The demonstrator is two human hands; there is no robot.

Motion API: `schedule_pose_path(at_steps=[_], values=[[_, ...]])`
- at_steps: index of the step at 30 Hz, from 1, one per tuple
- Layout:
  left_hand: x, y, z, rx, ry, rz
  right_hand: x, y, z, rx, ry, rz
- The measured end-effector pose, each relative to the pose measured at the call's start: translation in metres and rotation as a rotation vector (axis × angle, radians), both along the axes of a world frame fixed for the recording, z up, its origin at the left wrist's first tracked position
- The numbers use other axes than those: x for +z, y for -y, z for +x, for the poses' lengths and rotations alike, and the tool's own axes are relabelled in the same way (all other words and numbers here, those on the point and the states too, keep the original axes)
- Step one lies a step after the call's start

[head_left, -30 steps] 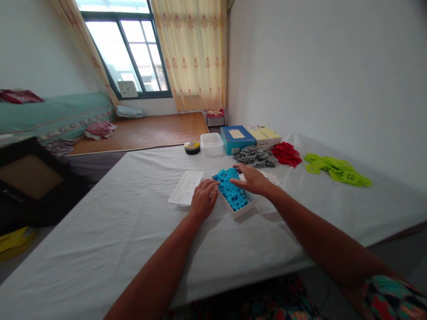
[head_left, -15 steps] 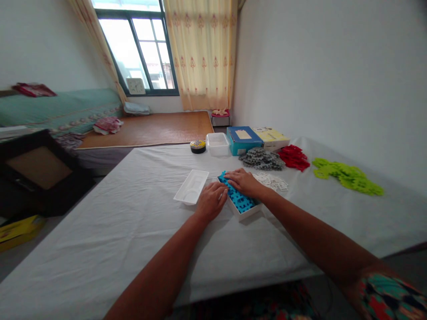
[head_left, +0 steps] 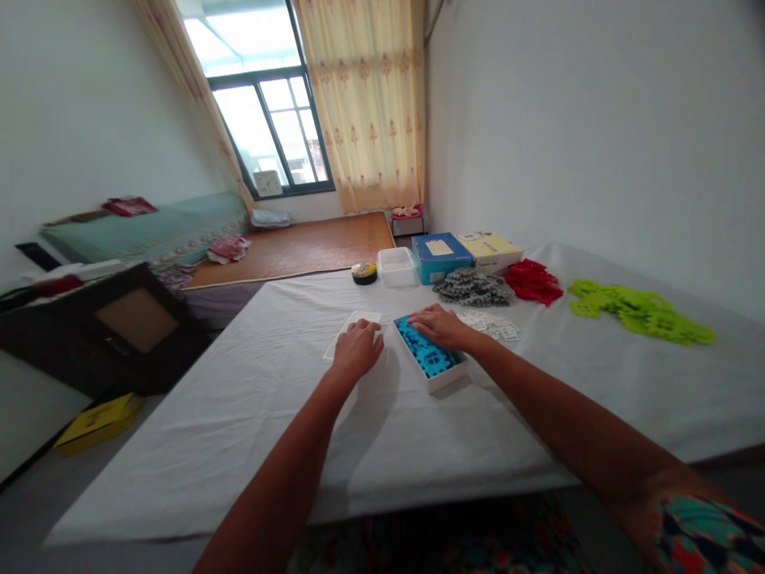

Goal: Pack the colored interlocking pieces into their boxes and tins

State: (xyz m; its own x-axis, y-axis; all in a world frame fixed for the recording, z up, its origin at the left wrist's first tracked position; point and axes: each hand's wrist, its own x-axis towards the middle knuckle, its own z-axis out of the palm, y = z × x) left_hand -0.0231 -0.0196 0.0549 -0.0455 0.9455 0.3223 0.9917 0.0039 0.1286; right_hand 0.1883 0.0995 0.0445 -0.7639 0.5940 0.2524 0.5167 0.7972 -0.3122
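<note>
A narrow white box (head_left: 447,383) stands on the covered table in front of me, filled with blue plastic building pieces (head_left: 431,359). My right hand (head_left: 439,325) lies over the far end of the box, fingers stretched out on the blue pieces. To its left, my left hand (head_left: 359,344) is over a shallow white plastic tray (head_left: 343,329), hiding much of it. The left fingers are slightly bent and apart from the box; whether they touch the tray I cannot tell. White lattice pieces (head_left: 493,325) lie just beyond my right wrist.
Grey (head_left: 472,287), red (head_left: 533,281) and lime-green pieces (head_left: 642,311) lie in piles along the right. Behind them stand a blue box (head_left: 442,257), a yellow box (head_left: 491,249), a clear container (head_left: 397,269) and a round black tin (head_left: 364,274). The white tablecloth (head_left: 239,430) reaches the table's edges.
My left hand has left the box's side and moved left over the white tray. My right hand stays on the blue pieces. The camera view has tilted upward and turned left.
</note>
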Motion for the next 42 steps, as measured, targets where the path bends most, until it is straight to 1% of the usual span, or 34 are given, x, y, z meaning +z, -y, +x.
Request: schedule_pose_path(at_steps=[2, 3, 5, 8, 10, 11, 13, 16, 18, 20, 24, 26, 28, 30, 32, 34, 37, 39, 42], values=[[0.0, 0.005, -0.005, 0.039, -0.057, -0.138, 0.002, -0.003, 0.007, -0.026, -0.067, -0.027], [-0.002, 0.008, -0.006, 0.054, -0.067, -0.179, 0.003, -0.002, 0.01, -0.039, -0.083, -0.036], [-0.005, 0.013, -0.009, 0.082, -0.069, -0.206, 0.002, 0.003, 0.014, -0.033, -0.052, -0.047], [-0.005, 0.02, -0.014, 0.132, -0.078, -0.183, 0.001, 0.015, 0.018, -0.045, -0.033, -0.025], [0.001, 0.024, -0.018, 0.172, -0.045, -0.115, 0.002, 0.023, 0.02, -0.096, -0.141, 0.019], [0.006, 0.027, -0.02, 0.189, 0.002, -0.053, 0.004, 0.026, 0.021, -0.115, -0.219, 0.04], [0.015, 0.03, -0.021, 0.196, 0.189, 0.105, 0.007, 0.033, 0.023, -0.092, -0.363, 0.048], [0.025, 0.033, -0.013, 0.117, 0.669, 0.311, 0.011, 0.042, 0.022, -0.011, -0.486, -0.042], [0.028, 0.032, 0.0, 0.046, 0.992, 0.386, 0.014, 0.047, 0.021, 0.008, -0.52, -0.125], [0.029, 0.03, 0.017, -0.011, 1.243, 0.406, 0.016, 0.052, 0.021, -0.001, -0.538, -0.216], [0.027, 0.024, 0.057, -0.075, 1.643, 0.337, 0.023, 0.058, 0.023, -0.007, -0.587, -0.433], [0.02, 0.021, 0.076, -0.103, 1.769, 0.277, 0.024, 0.06, 0.026, -0.003, -0.62, -0.455], [0.01, 0.019, 0.088, -0.118, 1.788, 0.205, 0.023, 0.061, 0.029, -0.035, -0.611, -0.37], [0.0, 0.016, 0.091, -0.08, 1.689, 0.205, 0.02, 0.062, 0.032, -0.111, -0.542, -0.233], [-0.009, 0.014, 0.083, 0.012, 1.556, 0.277, 0.016, 0.064, 0.034, -0.188, -0.409, -0.114], [-0.014, 0.012, 0.071, 0.115, 1.486, 0.321, 0.014, 0.07, 0.033, -0.245, -0.243, -0.03], [-0.019, 0.011, 0.057, 0.202, 1.505, 0.254, 0.016, 0.081, 0.028, -0.331, -0.012, 0.029], [-0.022, 0.011, 0.057, 0.201, 1.538, 0.18, 0.021, 0.089, 0.025, -0.391, 0.082, 0.061], [-0.026, 0.015, 0.068, 0.137, 1.601, 0.047, 0.028, 0.098, 0.025, -0.44, 0.161, 0.105]])
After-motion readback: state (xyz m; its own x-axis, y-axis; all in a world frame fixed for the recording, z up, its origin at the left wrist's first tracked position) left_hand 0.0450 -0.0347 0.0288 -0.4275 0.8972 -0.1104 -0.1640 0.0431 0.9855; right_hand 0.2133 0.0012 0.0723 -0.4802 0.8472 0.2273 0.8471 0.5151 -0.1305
